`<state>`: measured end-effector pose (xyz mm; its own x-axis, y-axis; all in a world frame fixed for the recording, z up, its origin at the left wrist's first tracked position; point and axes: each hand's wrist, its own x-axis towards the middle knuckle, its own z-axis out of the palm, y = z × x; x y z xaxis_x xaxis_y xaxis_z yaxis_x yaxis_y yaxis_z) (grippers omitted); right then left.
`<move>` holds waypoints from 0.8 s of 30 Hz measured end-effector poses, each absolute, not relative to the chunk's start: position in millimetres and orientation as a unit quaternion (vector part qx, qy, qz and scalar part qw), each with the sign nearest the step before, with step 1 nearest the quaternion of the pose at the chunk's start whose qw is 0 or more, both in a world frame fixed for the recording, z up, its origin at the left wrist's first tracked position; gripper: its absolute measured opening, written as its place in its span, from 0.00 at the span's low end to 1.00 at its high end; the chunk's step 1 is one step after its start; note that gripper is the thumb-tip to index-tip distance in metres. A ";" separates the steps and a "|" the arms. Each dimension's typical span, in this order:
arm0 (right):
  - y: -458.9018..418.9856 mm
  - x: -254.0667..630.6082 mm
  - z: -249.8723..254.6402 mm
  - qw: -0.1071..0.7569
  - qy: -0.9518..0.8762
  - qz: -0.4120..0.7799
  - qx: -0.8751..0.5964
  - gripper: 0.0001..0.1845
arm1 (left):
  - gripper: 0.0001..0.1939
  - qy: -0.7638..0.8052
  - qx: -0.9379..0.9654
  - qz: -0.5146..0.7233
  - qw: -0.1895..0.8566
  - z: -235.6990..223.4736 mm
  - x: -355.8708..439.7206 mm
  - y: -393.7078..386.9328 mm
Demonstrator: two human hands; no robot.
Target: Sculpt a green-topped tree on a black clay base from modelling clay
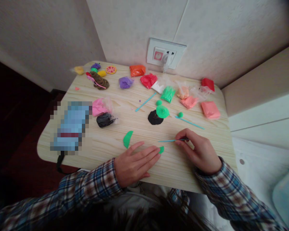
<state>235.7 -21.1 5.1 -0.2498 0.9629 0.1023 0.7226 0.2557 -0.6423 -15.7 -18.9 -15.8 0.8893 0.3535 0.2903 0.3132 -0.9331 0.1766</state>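
My left hand (pixel 138 162) lies flat on the table, fingers stretched out, its fingertips on a small green clay piece (pixel 161 149). Between thumb and fingertips, my right hand (pixel 198 149) pinches a thin blue clay tool (pixel 167 141), which points left above that piece. A green half-round of clay (pixel 127 139) rests to the left of my left fingers. Farther back, a flat green disc (pixel 162 111) overlaps a black clay round (pixel 155 118). Two small green balls sit close by, one behind the disc (pixel 159 102) and one to its right (pixel 180 114).
Two more blue tools lie on the table (pixel 106 138), one at centre (pixel 145 102), one at right (pixel 191 123). Bags of coloured clay, such as a black one (pixel 106 119), surround the work. A blurred-out phone (pixel 72 126) is at left. Behind is a wall socket (pixel 166 53).
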 end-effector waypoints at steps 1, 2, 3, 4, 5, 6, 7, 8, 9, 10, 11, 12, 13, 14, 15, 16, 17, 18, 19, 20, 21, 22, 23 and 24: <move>-21.1 234.7 5.7 0.247 -0.760 0.242 -0.551 0.04 | 0.22 0.179 0.968 0.165 0.063 -15.8 -16.1 -20.3; -21.4 233.6 6.4 0.244 -0.769 0.240 -0.540 0.04 | 0.21 0.187 0.965 0.174 0.063 -15.5 -16.6 -21.9; -21.8 232.2 7.2 0.240 -0.779 0.238 -0.528 0.04 | 0.20 0.194 0.962 0.184 0.064 -14.8 -17.3 -23.7; -22.4 230.6 8.1 0.236 -0.789 0.237 -0.516 0.05 | 0.18 0.198 0.958 0.195 0.065 -14.0 -18.2 -25.5; -23.1 228.8 8.8 0.231 -0.798 0.236 -0.505 0.05 | 0.18 0.200 0.956 0.205 0.068 -13.2 -19.5 -27.2; -23.8 226.9 9.3 0.227 -0.804 0.235 -0.496 0.06 | 0.17 0.199 0.954 0.212 0.072 -12.5 -20.8 -28.7; -24.7 224.8 9.5 0.224 -0.809 0.235 -0.489 0.06 | 0.17 0.198 0.953 0.215 0.075 -12.2 -22.2 -29.8; -25.5 222.8 9.4 0.223 -0.813 0.234 -0.484 0.07 | 0.17 0.196 0.953 0.215 0.078 -12.1 -23.5 -30.5; -26.3 220.7 8.9 0.225 -0.817 0.232 -0.478 0.07 | 0.17 0.196 0.953 0.215 0.079 -12.4 -24.6 -31.0; -27.2 218.7 8.1 0.227 -0.821 0.228 -0.471 0.07 | 0.17 0.197 0.953 0.215 0.079 -12.7 -25.3 -31.2; -28.0 216.8 7.1 0.229 -0.826 0.223 -0.465 0.07 | 0.17 0.200 0.953 0.216 0.077 -13.1 -25.7 -31.4; -28.7 215.0 6.0 0.231 -0.831 0.216 -0.458 0.07 | 0.17 0.203 0.952 0.218 0.075 -13.2 -25.8 -31.6; -29.5 213.5 4.9 0.232 -0.836 0.208 -0.453 0.07 | 0.16 0.206 0.951 0.220 0.072 -13.0 -25.8 -31.9; -30.1 212.3 3.9 0.231 -0.840 0.200 -0.448 0.07 | 0.17 0.211 0.950 0.221 0.070 -12.5 -25.8 -32.3; -30.8 211.3 2.9 0.231 -0.843 0.194 -0.445 0.07 | 0.17 0.216 0.948 0.221 0.069 -11.5 -25.9 -32.8; -31.3 210.8 2.1 0.229 -0.844 0.191 -0.445 0.07 | 0.17 0.222 0.947 0.220 0.069 -10.3 -26.2 -33.3; -31.7 210.5 1.4 0.229 -0.844 0.189 -0.446 0.07 | 0.17 0.229 0.946 0.219 0.069 -9.0 -26.7 -33.6; -32.0 210.5 0.8 0.230 -0.843 0.190 -0.448 0.07 | 0.17 0.236 0.944 0.220 0.069 -7.8 -27.3 -33.8; -32.2 210.7 0.3 0.229 -0.841 0.193 -0.451 0.07 | 0.16 0.243 0.942 0.223 0.067 -6.9 -28.0 -33.7; -32.3 210.9 -0.2 0.229 -0.839 0.195 -0.453 0.07 | 0.16 0.251 0.939 0.227 0.062 -6.3 -28.6 -33.4; -32.3 211.2 -0.6 0.229 -0.838 0.197 -0.454 0.07 | 0.14 0.259 0.936 0.233 0.056 -6.1 -29.0 -32.7; -32.4 211.3 -1.0 0.228 -0.837 0.199 -0.455 0.07 | 0.13 0.267 0.932 0.238 0.050 -6.3 -29.2 -31.9; -32.4 211.3 -1.4 0.227 -0.837 0.199 -0.456 0.07 | 0.12 0.274 0.930 0.242 0.044 -6.9 -29.1 -30.9; -32.4 211.3 -1.7 0.227 -0.837 0.199 -0.457 0.07 | 0.12 0.279 0.928 0.243 0.041 -7.8 -28.7 -29.9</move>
<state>211.3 -32.4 -1.7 -0.4800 0.8546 0.1981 0.6746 0.5039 -0.5394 -28.7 -29.9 -7.8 0.7261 0.5382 0.4280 0.4983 -0.8407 0.2118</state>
